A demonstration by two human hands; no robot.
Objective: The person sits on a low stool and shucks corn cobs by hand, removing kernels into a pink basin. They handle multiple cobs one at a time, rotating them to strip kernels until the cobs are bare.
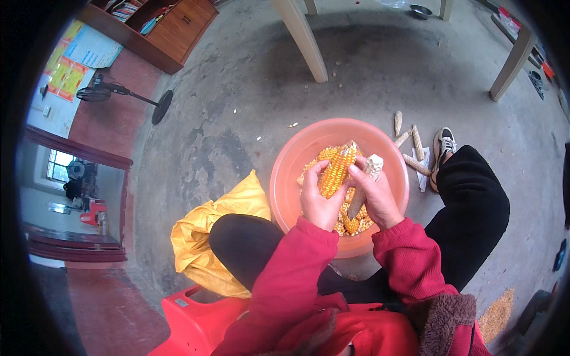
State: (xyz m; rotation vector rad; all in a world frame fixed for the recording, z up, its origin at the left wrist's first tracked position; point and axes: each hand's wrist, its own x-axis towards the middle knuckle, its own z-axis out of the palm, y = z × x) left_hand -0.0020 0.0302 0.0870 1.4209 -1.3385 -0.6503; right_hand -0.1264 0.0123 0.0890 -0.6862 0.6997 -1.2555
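Observation:
My left hand (321, 200) holds a yellow ear of corn (337, 171) tilted over an orange plastic basin (285, 187). Some kernels look stripped near the ear's upper end. In my right hand (378, 196) is a bare corncob (357, 202), its pale broken end pointing up, and the thumb of that hand meets the ear. Below both hands, loose kernels (373, 223) and more ears of corn (351, 225) lie in the basin, partly hidden by my hands.
Several stripped cobs (417, 142) lie right of the basin, beside my shoe (443, 147). A yellow sack (222, 204) rests at my left knee. Table legs (307, 44) stand ahead, and a pedestal fan (129, 93) at left. Kernels (496, 313) are spread on the floor behind right.

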